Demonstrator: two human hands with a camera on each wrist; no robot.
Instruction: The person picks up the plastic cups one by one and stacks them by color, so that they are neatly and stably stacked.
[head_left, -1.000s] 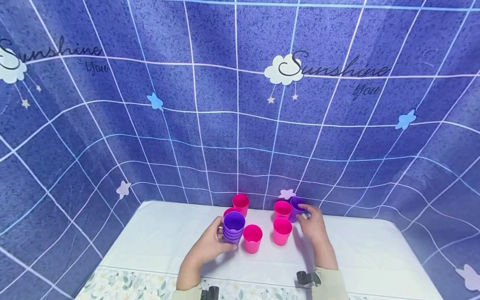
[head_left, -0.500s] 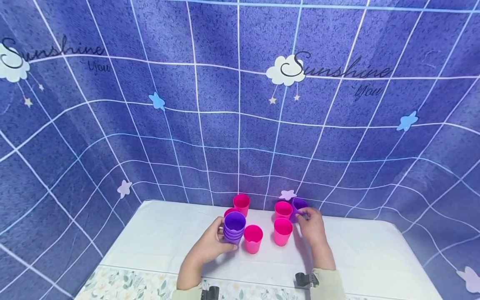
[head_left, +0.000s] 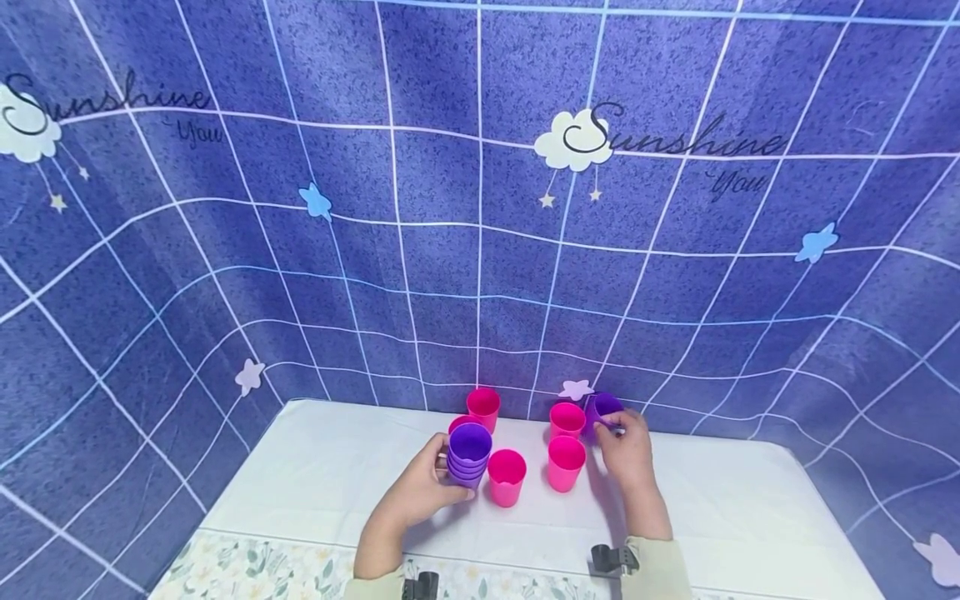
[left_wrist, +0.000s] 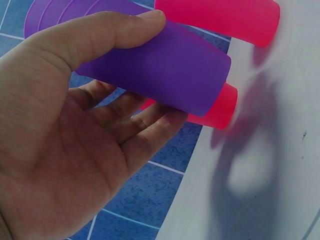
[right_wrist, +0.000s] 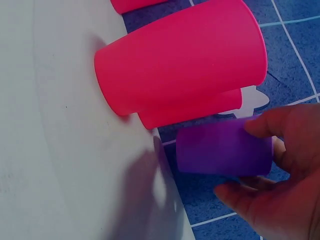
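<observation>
My left hand (head_left: 422, 483) grips a nested stack of several purple cups (head_left: 468, 454), mouths upward, held above the white table. In the left wrist view, the thumb lies along the side of the lowest cup (left_wrist: 165, 70), with the fingers on its other side. At the back right, my right hand (head_left: 627, 446) holds a single purple cup (head_left: 602, 408) near its rim. The right wrist view has this cup (right_wrist: 220, 147) between thumb and fingers, its base appearing apart from the tabletop. Beside it stand two pink cups (head_left: 566, 465), one behind the other.
Near the left stack stand a front pink cup (head_left: 507, 479), a back pink cup (head_left: 483, 406) and another pink cup (head_left: 457, 422) partly hidden by the stack. A blue gridded curtain (head_left: 450, 250) rises just behind the white table (head_left: 300, 475). Floral cloth (head_left: 255, 567) covers the front strip.
The purple cup in my right hand has shifted slightly to the right, opening a small gap from the pink cups. My left hand and its stack have stayed nearly still.
</observation>
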